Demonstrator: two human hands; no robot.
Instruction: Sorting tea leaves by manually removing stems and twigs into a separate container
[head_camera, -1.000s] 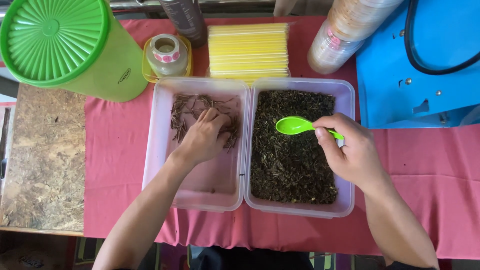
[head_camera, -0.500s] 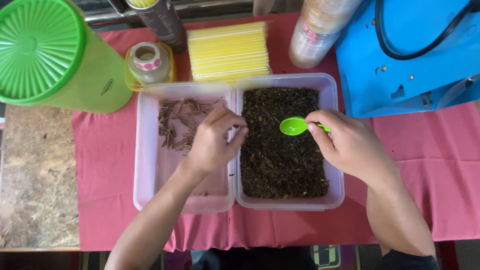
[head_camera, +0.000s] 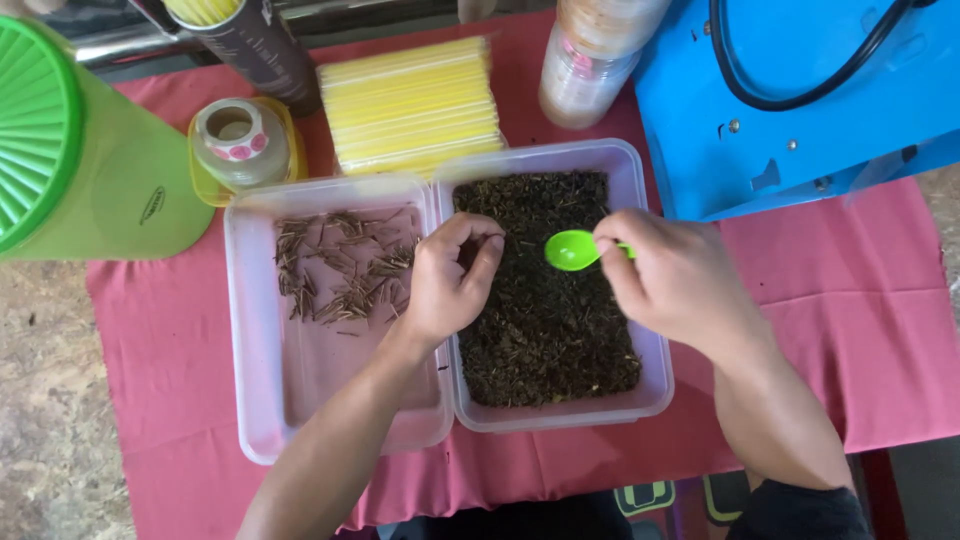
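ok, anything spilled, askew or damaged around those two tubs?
Nothing stands out. The dark leaves sit inside the right tub, the twigs inside the left tub. No spill shows on the red cloth. The right hand holds the green spoon.

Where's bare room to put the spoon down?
Bare red cloth right of the dark-leaf tray, below the blue machine; also left of the twig tray. Crowded behind the trays: yellow straws, tape roll, green canister.
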